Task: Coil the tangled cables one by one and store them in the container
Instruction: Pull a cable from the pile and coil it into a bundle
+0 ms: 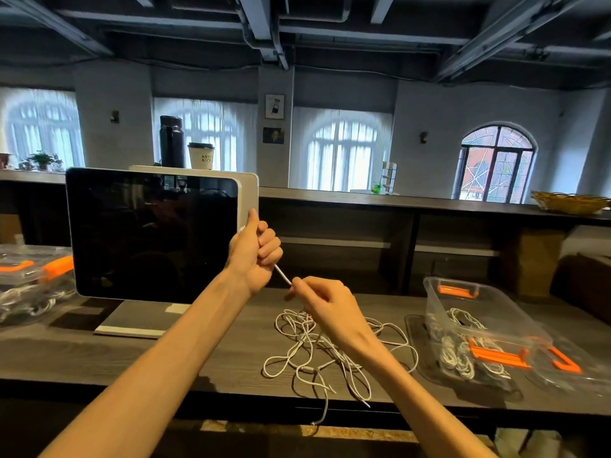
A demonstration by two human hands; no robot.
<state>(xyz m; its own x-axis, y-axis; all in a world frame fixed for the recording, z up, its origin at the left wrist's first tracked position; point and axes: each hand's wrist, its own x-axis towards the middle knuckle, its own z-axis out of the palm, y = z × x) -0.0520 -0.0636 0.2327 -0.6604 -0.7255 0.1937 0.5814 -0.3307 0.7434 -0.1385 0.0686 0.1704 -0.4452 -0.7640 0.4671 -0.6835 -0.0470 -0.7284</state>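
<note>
While both hands pinch white cable taut, tangle overhangs table edge.

Both forearms are bare to the frame's edge, no sleeves, and the hands wear nothing.

White cables; clear container, orange latches; dark wood-grain table.

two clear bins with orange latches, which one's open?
The bin on the right: lid off, coiled cables inside. The left bin is lidded.
</note>
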